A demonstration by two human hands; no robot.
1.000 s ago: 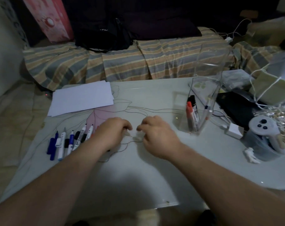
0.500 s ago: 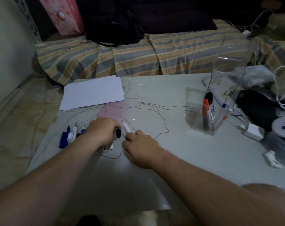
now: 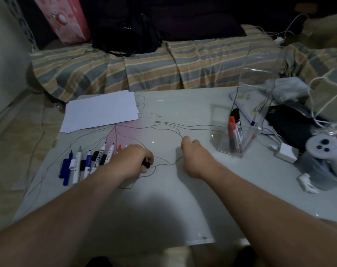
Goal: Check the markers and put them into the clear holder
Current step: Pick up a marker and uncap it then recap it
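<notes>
Several markers [image 3: 86, 162] lie in a row on the white table [image 3: 163, 209], at its left side. My left hand [image 3: 133, 160] rests just right of that row and pinches a small black cap [image 3: 146, 164]. My right hand [image 3: 192, 154] is curled into a fist over the table's middle; the white marker it held a moment ago is hidden inside it. The clear holder [image 3: 246, 105] stands to the right of my right hand. It holds a red marker [image 3: 232, 130], a black one and some thin pens.
White paper sheets [image 3: 102, 111] lie at the back left of the table. A white charger [image 3: 287, 152], a white reel [image 3: 323, 147] and dark clutter crowd the right edge. A striped bed [image 3: 163, 64] with a black bag [image 3: 125, 31] runs behind the table.
My hands have drawn apart: the right hand moved right toward the holder, the left stays by the marker row with the black cap. The white marker tip is out of sight.
</notes>
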